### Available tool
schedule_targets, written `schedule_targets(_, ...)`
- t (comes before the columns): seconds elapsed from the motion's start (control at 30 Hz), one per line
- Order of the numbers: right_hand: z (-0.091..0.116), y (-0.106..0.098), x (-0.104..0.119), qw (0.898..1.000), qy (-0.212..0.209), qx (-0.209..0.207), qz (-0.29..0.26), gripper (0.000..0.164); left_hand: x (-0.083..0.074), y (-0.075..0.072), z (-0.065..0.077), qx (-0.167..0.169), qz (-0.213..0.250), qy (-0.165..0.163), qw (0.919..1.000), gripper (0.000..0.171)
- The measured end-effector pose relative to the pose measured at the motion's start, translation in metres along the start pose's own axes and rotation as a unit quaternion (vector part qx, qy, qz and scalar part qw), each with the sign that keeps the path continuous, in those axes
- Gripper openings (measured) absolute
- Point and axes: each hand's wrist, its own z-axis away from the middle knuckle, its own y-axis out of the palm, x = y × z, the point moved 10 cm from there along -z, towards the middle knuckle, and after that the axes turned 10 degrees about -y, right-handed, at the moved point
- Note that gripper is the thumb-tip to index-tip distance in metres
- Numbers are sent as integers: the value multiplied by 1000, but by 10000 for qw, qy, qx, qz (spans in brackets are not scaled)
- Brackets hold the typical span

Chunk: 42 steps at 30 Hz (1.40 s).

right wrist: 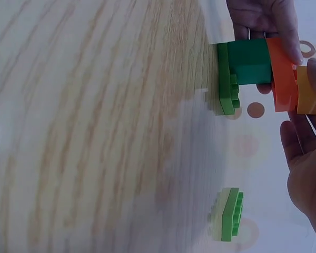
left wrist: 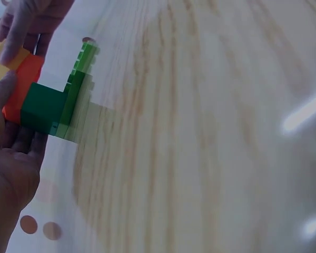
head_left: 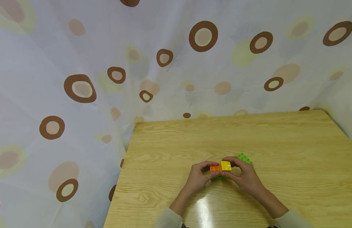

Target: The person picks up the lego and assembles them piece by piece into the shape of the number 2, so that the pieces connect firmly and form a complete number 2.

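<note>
A small stack of toy building bricks stands on the table between the two hands. At its base is a light green plate (right wrist: 225, 79), with a dark green brick (right wrist: 249, 61) above it and an orange brick (head_left: 214, 168) on that. On the right end of the orange brick sits a yellow brick (head_left: 225, 166), its studs facing up. My left hand (head_left: 197, 175) holds the orange brick between thumb and fingers. From the other side, my right hand (head_left: 247, 175) pinches the yellow brick, thumb in front and fingers behind.
A second light green plate (head_left: 245, 158) lies on the wooden table (head_left: 164, 142), just beyond the right hand. Patterned white curtain (head_left: 176, 76) hangs behind the table and along its left side.
</note>
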Motion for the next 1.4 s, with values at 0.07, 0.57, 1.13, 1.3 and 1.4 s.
schedule_targets(0.07, -2, 0, 3, 10000, -71, 10, 43, 52, 0, 0, -1, -14, -25, 8, 10000, 30)
schedule_targets(0.57, -8, 4, 4, 9967, -297, 467, 587, 53, -1, 0, 0, -69, -50, 65, 9999, 30)
schedule_targets(1.13, -16, 11, 14, 9912, -546, 901, 798, 51, 4, -2, 1, -9, 41, 168, 9998, 36)
schedule_targets(1.3, -17, 12, 10, 9911, -406, 982, 797, 50, 3, -1, 0, -22, 38, 207, 9998, 35)
schedule_targets(1.4, -18, 12, 9, 9913, -372, 985, 789, 49, 2, -2, -1, -60, 31, 246, 9997, 34)
